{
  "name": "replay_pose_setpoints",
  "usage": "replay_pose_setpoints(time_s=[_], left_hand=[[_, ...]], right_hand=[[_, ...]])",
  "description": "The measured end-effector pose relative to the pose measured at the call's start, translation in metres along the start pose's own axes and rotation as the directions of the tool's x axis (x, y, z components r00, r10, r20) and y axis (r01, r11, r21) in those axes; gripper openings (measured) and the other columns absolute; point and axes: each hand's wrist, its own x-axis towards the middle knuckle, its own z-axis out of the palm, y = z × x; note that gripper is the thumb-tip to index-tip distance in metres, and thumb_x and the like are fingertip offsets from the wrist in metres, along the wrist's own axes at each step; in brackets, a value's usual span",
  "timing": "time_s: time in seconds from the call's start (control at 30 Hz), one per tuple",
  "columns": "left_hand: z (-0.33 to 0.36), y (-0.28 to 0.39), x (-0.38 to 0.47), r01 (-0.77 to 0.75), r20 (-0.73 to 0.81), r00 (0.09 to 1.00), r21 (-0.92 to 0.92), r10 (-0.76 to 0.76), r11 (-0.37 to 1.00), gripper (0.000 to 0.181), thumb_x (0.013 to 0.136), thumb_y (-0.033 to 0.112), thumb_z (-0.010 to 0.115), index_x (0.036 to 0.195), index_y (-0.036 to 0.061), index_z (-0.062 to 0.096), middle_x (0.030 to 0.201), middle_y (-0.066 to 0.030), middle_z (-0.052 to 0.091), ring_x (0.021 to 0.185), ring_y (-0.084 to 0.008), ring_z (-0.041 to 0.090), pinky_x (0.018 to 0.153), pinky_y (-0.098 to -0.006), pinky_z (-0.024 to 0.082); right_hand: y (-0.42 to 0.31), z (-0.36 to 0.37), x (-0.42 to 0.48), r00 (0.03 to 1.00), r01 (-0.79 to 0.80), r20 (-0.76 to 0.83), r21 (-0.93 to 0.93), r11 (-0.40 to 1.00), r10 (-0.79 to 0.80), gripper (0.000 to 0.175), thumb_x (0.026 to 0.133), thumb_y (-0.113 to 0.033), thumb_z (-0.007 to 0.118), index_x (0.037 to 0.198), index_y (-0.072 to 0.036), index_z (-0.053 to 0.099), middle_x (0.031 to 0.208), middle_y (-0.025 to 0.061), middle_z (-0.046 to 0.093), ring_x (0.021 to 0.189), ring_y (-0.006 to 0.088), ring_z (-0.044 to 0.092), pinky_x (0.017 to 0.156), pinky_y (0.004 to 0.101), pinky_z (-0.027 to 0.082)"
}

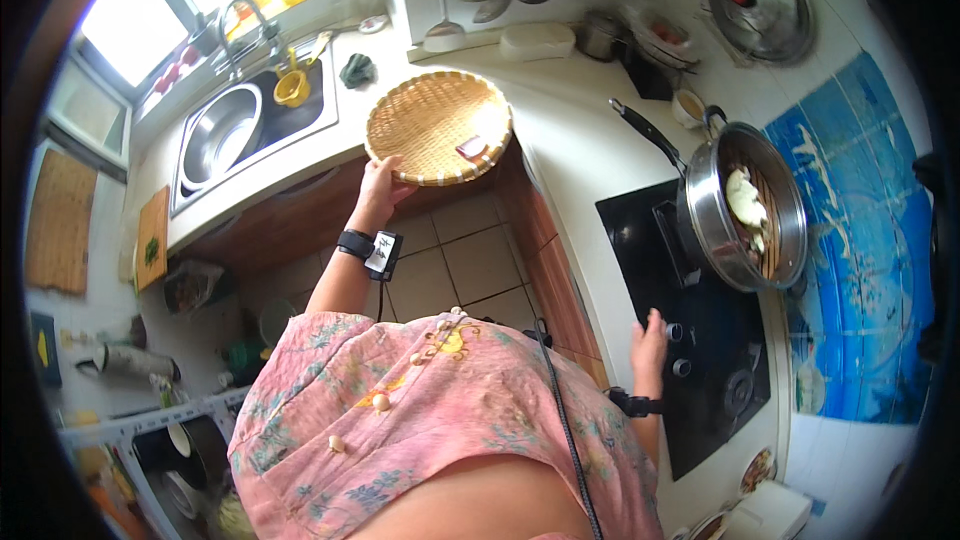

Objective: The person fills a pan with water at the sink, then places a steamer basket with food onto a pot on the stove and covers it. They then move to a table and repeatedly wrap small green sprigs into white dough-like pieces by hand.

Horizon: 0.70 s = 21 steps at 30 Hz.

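My left hand (384, 184) grips the near rim of a round, shallow woven bamboo basket (420, 112), with the thumb over the edge. The basket is held at the corner of the counter. A small dark reddish piece (472, 148) lies inside it near the right side. My right hand (649, 349) is beside the control knobs (674, 331) of a black glass gas hob (712, 360); its fingers look apart and nothing shows in them. Whether it touches a knob I cannot tell. On the hob stands a steel steamer pan (701, 225) holding a pale lump of food (747, 202) on a slatted rack.
The pan's black handle (649, 131) sticks out over the white counter (559, 116). To the left is a sink with a steel basin (223, 136) and a yellow strainer (292, 88). A wooden board (152, 236) bears chopped greens. A black cable (562, 405) hangs down my front.
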Motion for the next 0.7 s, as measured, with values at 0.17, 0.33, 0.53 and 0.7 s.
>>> replay_pose_setpoints(time_s=[0.17, 0.33, 0.53, 0.7], left_hand=[[0.004, -0.009, -0.044, -0.017, -0.009, 1.000, 0.112, 0.018, 0.994, 0.024, 0.087, 0.020, 0.054, 0.103, 0.0028, 0.054, 0.086, -0.0073, 0.063, 0.065, -0.0150, 0.065, 0.054, -0.0280, 0.056], [-0.001, -0.004, -0.080, 0.115, -0.146, 0.984, 0.057, -0.106, 0.992, 0.030, 0.085, 0.020, 0.055, 0.108, 0.0017, 0.052, 0.082, -0.0062, 0.061, 0.061, -0.0123, 0.062, 0.050, -0.0262, 0.054], [-0.055, -0.002, -0.105, -0.003, -0.376, 0.926, -0.014, -0.003, 1.000, 0.090, 0.087, 0.053, 0.058, 0.143, 0.0004, 0.012, 0.126, -0.0179, 0.047, 0.097, -0.0235, 0.060, 0.074, -0.0363, 0.056], [-0.172, 0.019, -0.169, -0.181, -0.462, 0.877, -0.056, 0.136, 0.982, 0.063, 0.094, 0.044, 0.051, 0.137, 0.0030, 0.031, 0.112, -0.0151, 0.057, 0.086, -0.0192, 0.063, 0.076, -0.0311, 0.054]], right_hand=[[-0.135, 0.017, 0.038, 0.787, 0.602, -0.105, 0.347, 0.719, -0.608, 0.069, 0.078, -0.015, 0.072, 0.137, -0.004, 0.037, 0.134, 0.0207, 0.044, 0.125, 0.0373, 0.040, 0.105, 0.0433, 0.034], [-0.263, 0.035, 0.076, 0.334, 0.899, -0.132, 0.340, 0.274, -0.933, 0.078, 0.065, -0.016, 0.080, 0.134, -0.011, 0.044, 0.138, 0.0098, 0.040, 0.134, 0.0349, 0.028, 0.109, 0.0455, 0.028], [-0.352, 0.119, 0.122, 0.135, 0.842, -0.318, 0.537, -0.061, -0.938, 0.030, 0.062, -0.008, 0.078, 0.084, -0.008, 0.057, 0.090, 0.0101, 0.059, 0.101, 0.0357, 0.054, 0.092, 0.0460, 0.042], [-0.459, 0.183, 0.173, 0.187, 0.935, -0.269, 0.342, 0.088, -0.945, 0.030, 0.063, -0.006, 0.075, 0.092, -0.005, 0.067, 0.097, 0.0159, 0.064, 0.097, 0.0344, 0.058, 0.087, 0.0424, 0.046]])
